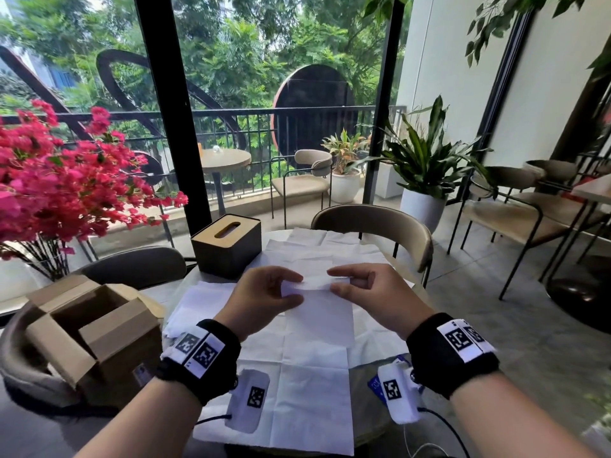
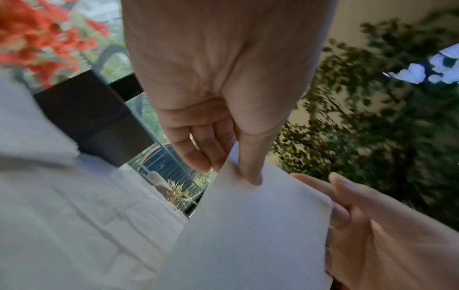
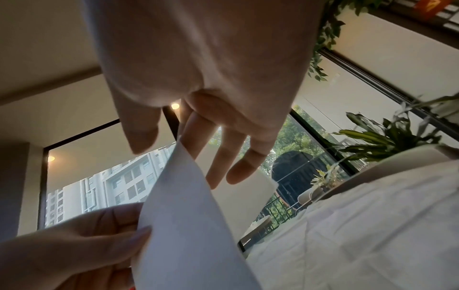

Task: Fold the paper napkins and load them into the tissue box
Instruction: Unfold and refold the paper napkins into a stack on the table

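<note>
Both hands hold one white napkin [image 1: 320, 312] up by its top edge, above the spread napkins. My left hand [image 1: 297, 289] pinches the left part of that edge between thumb and fingers. My right hand [image 1: 332, 280] pinches the right part. The left wrist view shows the left hand [image 2: 231, 172] with its thumb pressed into the napkin [image 2: 248, 225]. In the right wrist view the right hand [image 3: 171, 147] pinches the corner of the napkin [image 3: 188, 215], its other fingers spread. The dark tissue box [image 1: 228, 246], with a slotted wooden lid, stands beyond my left hand.
Several unfolded napkins [image 1: 314, 385] cover the round table [image 1: 367, 411]. An open cardboard box [image 1: 92, 325] sits on a chair at the left, below pink flowers [image 1: 49, 186]. A beige chair [image 1: 380, 223] stands across the table.
</note>
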The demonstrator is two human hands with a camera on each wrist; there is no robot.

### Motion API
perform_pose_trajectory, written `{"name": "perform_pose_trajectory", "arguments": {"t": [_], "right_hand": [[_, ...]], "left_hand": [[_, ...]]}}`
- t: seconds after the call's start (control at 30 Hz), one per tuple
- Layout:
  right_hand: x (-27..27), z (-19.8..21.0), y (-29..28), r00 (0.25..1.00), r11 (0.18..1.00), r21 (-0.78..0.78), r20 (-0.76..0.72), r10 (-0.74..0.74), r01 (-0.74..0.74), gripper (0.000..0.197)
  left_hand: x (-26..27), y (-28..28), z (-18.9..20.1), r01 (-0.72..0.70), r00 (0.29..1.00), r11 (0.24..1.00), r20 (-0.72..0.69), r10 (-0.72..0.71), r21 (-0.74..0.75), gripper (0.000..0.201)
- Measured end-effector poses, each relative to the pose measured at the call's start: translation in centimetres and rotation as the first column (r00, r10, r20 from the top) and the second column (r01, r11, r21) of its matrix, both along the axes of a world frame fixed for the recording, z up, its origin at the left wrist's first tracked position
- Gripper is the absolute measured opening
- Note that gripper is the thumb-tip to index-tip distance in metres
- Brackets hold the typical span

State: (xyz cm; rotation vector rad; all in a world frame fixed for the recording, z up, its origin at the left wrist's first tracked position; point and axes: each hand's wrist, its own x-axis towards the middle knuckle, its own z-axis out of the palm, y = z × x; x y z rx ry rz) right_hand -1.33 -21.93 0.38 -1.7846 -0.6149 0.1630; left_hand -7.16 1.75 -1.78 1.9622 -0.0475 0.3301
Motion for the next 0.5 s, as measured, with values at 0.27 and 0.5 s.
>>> {"name": "perform_pose_trajectory", "arguments": {"t": [0.27,0.5], "right_hand": [[0.24,-0.43,0.53,0.999,0.991,-0.126,0.016,-0.034,0.036,0.018],[0.4,-0.17,0.75,0.983,0.964,-0.223,0.143,-0.112,0.142,0.013]], "left_hand": [[-0.11,0.33,0.5,-0.129,0.985,0.94,0.154,0.083,0.316,0.009],[-0.1,0.77,0.93,0.036,0.999,0.999,0.018,-0.035,-0.031,0.025]]}}
